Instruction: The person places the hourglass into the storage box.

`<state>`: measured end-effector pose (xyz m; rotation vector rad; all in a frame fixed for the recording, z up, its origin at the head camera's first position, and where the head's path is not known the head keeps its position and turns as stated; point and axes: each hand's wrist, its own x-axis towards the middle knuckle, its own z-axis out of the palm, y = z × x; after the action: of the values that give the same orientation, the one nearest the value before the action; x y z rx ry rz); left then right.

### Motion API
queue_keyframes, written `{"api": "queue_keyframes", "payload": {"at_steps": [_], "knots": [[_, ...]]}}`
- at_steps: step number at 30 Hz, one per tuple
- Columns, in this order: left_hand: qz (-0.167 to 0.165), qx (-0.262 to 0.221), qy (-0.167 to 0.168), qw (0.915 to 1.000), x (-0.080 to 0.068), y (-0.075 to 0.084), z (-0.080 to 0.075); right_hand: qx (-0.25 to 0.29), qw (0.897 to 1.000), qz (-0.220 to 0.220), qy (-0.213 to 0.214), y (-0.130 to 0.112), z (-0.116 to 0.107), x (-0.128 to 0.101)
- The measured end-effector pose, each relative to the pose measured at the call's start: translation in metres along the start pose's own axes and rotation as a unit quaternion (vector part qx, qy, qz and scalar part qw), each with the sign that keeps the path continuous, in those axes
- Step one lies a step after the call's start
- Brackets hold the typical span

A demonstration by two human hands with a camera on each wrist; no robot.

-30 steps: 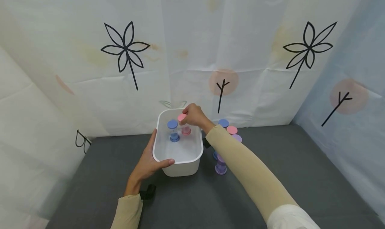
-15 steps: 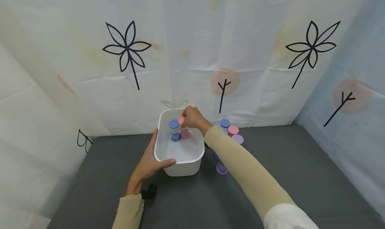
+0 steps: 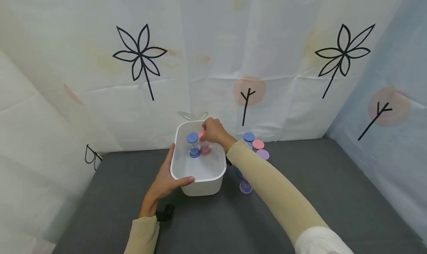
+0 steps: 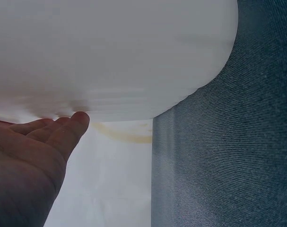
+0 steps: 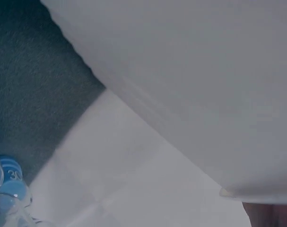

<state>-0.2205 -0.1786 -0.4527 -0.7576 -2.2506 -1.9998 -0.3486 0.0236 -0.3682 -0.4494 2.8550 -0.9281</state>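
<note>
Grey fabric-covered worktop (image 3: 300, 180) walled by white printed cloth backdrop (image 3: 207, 54); white rounded plastic tub (image 3: 200, 180) near middle; left hand (image 3: 163, 181) grasps tub's near-left rim, thumb hooked over edge, fingers (image 4: 63, 127) against outer wall; right hand (image 3: 213, 131) inside tub's far end, grip pinching top of pink sand timer (image 3: 205, 147), upright on tub floor, just beside blue sand timer (image 3: 193, 146); cluster of blue, pink, purple sand timers (image 3: 255, 150) right of tub.
</note>
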Motion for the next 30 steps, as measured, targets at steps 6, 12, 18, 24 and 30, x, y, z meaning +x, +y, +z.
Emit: {"api": "queue_keyframes", "payload": {"at_steps": [6,12,18,24,30], "knots": [[-0.006,0.002,0.003,1.0,0.0,0.0,-0.001,0.055,0.998,-0.027,0.004,-0.001,-0.019,-0.01],[-0.011,0.007,0.01,0.9999,0.0,0.0,-0.001,0.112,0.992,-0.056,-0.005,-0.001,-0.037,-0.024],[-0.005,0.011,0.006,0.9999,0.0,-0.001,-0.001,0.17,0.982,-0.086,-0.003,0.003,-0.051,-0.048],[0.002,0.009,0.003,1.0,0.0,-0.001,0.001,0.248,0.964,-0.098,0.007,0.014,-0.061,-0.079],[0.007,0.011,0.002,0.9999,-0.001,0.002,0.001,0.316,0.943,-0.105,0.02,0.029,-0.064,-0.11]]}}
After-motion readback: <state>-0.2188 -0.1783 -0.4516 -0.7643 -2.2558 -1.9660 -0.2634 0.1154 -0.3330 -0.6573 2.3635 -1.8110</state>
